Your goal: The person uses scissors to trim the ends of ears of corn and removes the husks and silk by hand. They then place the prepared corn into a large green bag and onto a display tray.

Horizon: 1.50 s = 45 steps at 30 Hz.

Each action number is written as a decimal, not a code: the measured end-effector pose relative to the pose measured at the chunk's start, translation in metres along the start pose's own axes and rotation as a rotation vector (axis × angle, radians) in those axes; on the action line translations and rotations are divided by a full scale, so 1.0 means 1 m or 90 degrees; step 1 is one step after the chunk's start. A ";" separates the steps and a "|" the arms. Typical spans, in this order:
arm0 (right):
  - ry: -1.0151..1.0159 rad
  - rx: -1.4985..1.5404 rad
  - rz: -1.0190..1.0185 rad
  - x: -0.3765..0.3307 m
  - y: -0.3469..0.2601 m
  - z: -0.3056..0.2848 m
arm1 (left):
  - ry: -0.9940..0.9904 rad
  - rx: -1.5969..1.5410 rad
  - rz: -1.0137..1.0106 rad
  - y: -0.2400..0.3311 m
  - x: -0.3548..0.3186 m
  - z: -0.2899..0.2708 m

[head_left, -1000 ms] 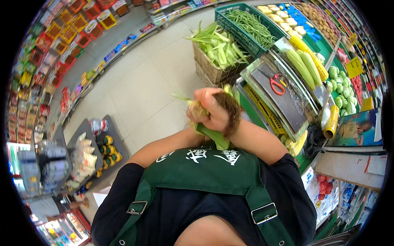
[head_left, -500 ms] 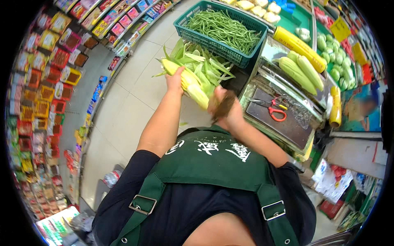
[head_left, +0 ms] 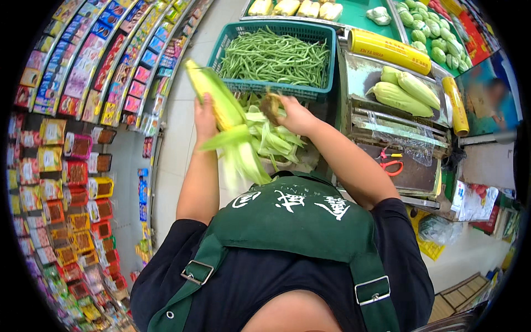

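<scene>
Since half a second ago, left hand (head_left: 205,117) has raised the clamped corn ear (head_left: 215,99) toward 11 o'clock; right hand (head_left: 293,113) pinches torn brown silk (head_left: 271,105), so husking is progressing.

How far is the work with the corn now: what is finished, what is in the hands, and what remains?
Done: two trimmed cobs lie on the tray, and pulled husk leaves are piled below the hands. In hand: the left hand holds a corn cob whose green husk is partly peeled back; the right hand grips a brown tuft. Left: the husk leaves that hang from this cob.
</scene>
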State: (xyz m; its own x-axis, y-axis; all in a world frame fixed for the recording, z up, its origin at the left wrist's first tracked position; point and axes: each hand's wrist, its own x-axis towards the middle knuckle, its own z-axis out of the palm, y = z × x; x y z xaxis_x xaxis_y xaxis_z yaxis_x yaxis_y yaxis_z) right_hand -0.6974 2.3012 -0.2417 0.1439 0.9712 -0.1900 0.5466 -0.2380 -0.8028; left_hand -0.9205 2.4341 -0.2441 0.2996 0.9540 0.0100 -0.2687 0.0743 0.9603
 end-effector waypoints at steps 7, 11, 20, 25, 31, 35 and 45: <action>0.132 0.590 -0.191 0.052 -0.084 -0.025 | -0.256 0.160 0.133 0.010 0.016 0.043; 0.186 0.672 -0.208 0.057 -0.140 -0.044 | -0.351 0.266 0.246 0.032 0.024 0.054; 0.392 1.061 -0.120 0.059 -0.188 -0.030 | -0.233 0.112 0.292 0.036 0.003 0.063; 0.410 1.023 -0.225 0.064 -0.185 -0.025 | -0.214 -0.229 0.184 0.041 0.002 0.073; 0.406 0.618 -0.336 0.065 -0.159 0.001 | -0.158 -0.021 0.166 0.093 0.051 0.077; 0.170 0.153 -0.296 0.013 -0.092 0.013 | -0.088 -0.121 0.035 0.100 0.094 0.032; 0.200 0.106 -0.073 0.000 -0.083 0.015 | -0.052 -0.054 0.069 0.094 0.069 0.053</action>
State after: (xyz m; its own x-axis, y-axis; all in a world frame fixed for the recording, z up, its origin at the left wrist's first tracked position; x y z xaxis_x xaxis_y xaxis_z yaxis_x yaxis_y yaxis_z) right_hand -0.7551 2.3208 -0.1837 0.3504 0.9341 0.0689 0.4361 -0.0976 -0.8946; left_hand -0.8763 2.4914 -0.1385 0.3374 0.9312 0.1379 -0.3781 -0.0001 0.9258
